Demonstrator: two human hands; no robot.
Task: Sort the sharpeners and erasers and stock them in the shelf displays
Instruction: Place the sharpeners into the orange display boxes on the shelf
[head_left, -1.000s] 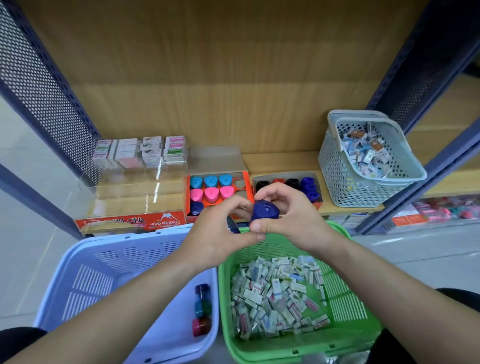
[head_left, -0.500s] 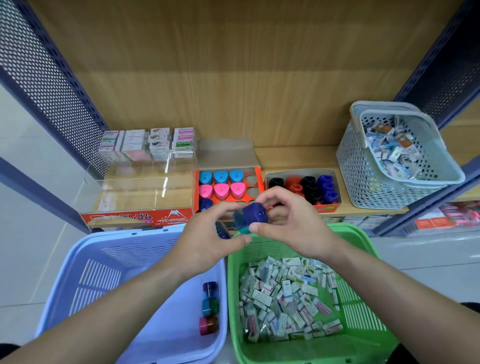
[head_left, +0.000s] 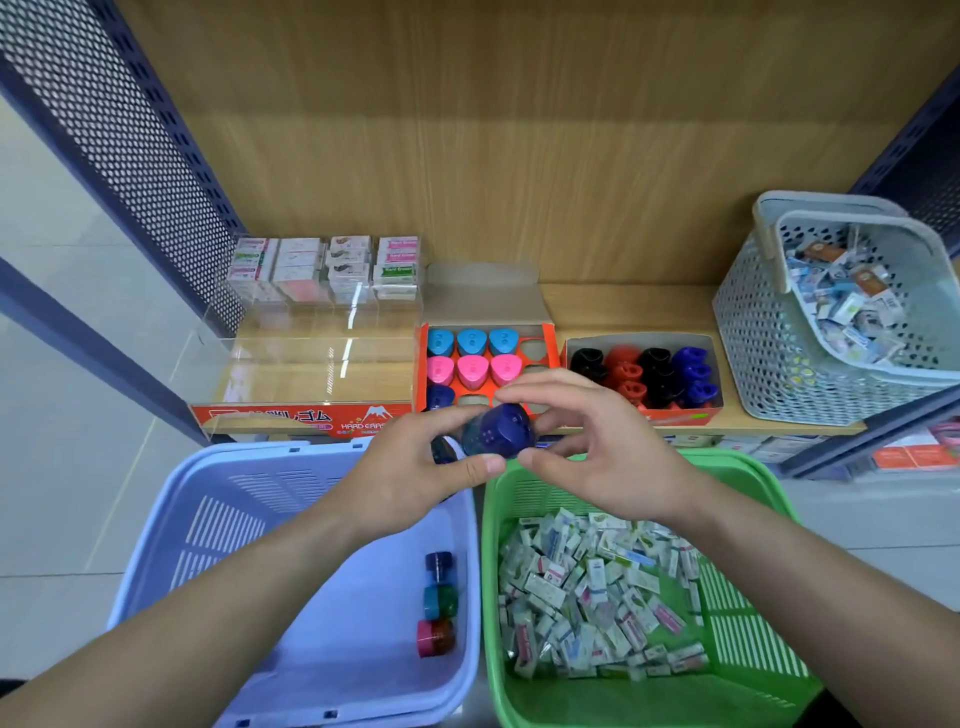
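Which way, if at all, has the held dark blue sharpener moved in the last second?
Yes, leftward: the dark blue sharpener was past the right end of the orange tray and is now before its empty slots.

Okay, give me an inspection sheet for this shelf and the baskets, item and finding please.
Surface: wooden shelf, bare behind the box.
Job's things: blue sharpener between both hands; orange tray part filled; box of black, red and blue sharpeners; stacked erasers in clear case; three sharpeners in lilac basket; erasers in green basket.
Clutter: grey basket of packets on the shelf.
Hands: left hand and right hand both pinch the blue sharpener.
Cables: nothing seen.
Surroundings: perforated panels, tiled floor.
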